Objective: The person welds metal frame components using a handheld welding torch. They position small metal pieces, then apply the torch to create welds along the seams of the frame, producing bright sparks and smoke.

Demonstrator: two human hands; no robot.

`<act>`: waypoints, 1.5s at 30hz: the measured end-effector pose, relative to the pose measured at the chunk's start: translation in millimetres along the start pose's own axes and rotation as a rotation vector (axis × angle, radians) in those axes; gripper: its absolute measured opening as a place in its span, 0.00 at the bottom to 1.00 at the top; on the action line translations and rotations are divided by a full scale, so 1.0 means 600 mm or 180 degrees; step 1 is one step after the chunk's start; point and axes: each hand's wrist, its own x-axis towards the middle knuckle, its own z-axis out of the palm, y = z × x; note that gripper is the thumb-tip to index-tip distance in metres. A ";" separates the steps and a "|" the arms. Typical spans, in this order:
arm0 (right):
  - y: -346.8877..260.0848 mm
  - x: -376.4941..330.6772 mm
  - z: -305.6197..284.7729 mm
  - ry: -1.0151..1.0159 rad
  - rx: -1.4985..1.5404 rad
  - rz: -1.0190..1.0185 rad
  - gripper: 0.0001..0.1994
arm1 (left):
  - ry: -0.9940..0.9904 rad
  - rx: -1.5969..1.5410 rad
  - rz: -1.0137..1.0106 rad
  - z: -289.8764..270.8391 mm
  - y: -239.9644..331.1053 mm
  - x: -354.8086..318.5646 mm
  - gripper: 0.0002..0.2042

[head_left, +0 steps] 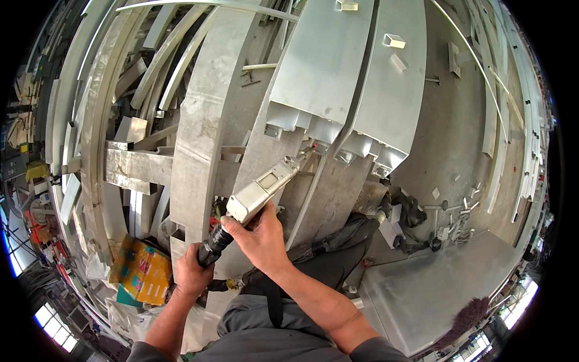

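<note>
The person holds a long handheld welding gun point(260, 190) with both hands; its pale metal body runs up and to the right, and its narrow nozzle point(306, 152) sits at the cut ends of two aluminium profiles point(338, 78), right where the hollow sections of the left one show; a small red spot glows at the tip, just beside the profile's end.

As a judgement only: the tool is placed at the joint and work on that end seems to be in hand; no finished bead can be made out at this size, so how much of the seam is done and how much is left cannot be told; the end of the right profile point(386, 90), a little further right, looks untouched by the nozzle now.

The left hand point(190, 271) is closed round the dark ribbed hose grip point(214, 244) at the tool's rear, fingers wrapped tight, forearm rising from the lower edge; the right hand point(259, 238) grips the underside of the body just ahead of it, thumb along the near edge, fingers curled beneath, wrist bent so the gun tilts towards the profiles; the right forearm crosses from the lower right.

Beneath lie broad grey metal beams point(199, 133), with loose offcuts point(458, 211) on the concrete floor point(446, 133), and a yellow carton point(142, 265) at lower left.
</note>
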 end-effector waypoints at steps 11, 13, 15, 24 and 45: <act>-0.014 0.009 -0.001 0.0073 -0.0388 0.0194 0.27 | 0.0001 -0.0027 0.0039 0.006 -0.008 0.010 0.20; -0.012 0.011 -0.002 0.0062 -0.0422 0.0226 0.28 | 0.0037 -0.0084 0.0022 0.009 -0.008 0.011 0.20; -0.009 0.012 -0.003 0.0076 -0.0435 0.0304 0.28 | -0.0031 -0.0018 -0.0045 0.005 0.001 0.012 0.19; -0.022 0.007 -0.003 0.0073 -0.0456 0.0315 0.29 | -0.0030 -0.0010 0.0006 0.006 -0.007 0.008 0.20; -0.013 -0.009 -0.007 -0.0239 -0.0366 0.0195 0.31 | 0.0297 0.0166 0.0040 0.001 0.008 -0.018 0.20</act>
